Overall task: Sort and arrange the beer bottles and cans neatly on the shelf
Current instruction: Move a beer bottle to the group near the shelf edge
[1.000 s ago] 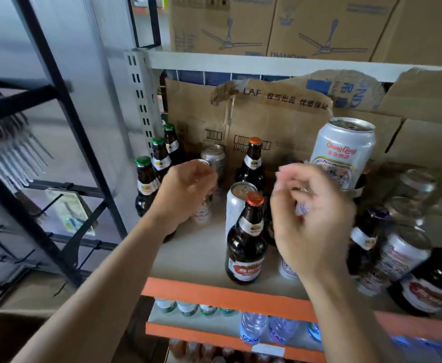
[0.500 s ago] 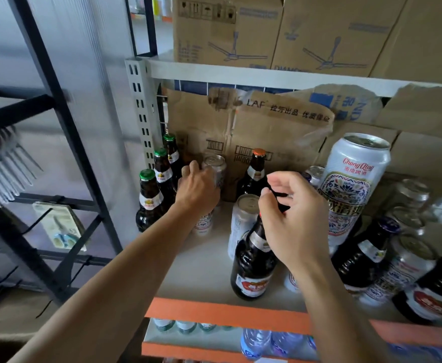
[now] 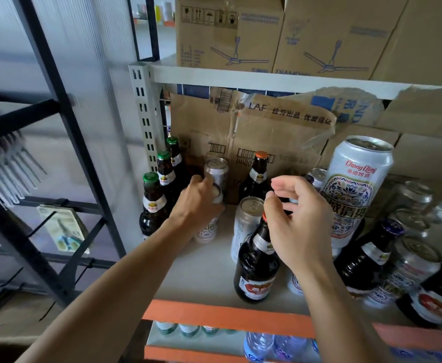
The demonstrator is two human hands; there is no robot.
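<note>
Three green-capped brown bottles (image 3: 152,203) stand in a row at the shelf's left end. My left hand (image 3: 196,205) grips a white-labelled can (image 3: 207,231) just right of them, in front of a second silver can (image 3: 216,169). My right hand (image 3: 298,221) hovers with loosely bent fingers beside the neck of an orange-capped brown bottle (image 3: 256,260) and holds nothing I can see. A silver can (image 3: 246,221) stands behind that bottle. Another orange-capped bottle (image 3: 258,174) stands at the back. A big ChongQing can (image 3: 356,189) leans to the right.
Bottles (image 3: 366,258) and cans (image 3: 408,268) lie jumbled at the shelf's right end. The white shelf board (image 3: 204,273) has an orange front edge (image 3: 214,313). Torn cardboard (image 3: 267,132) lines the back, with boxes above. A black rack (image 3: 57,106) stands left. Water bottles (image 3: 256,347) sit below.
My left hand reached forward and closed round the can beside the green-capped bottles. My right hand came down to the orange-capped bottle's neck, and its fingers have now loosened.
</note>
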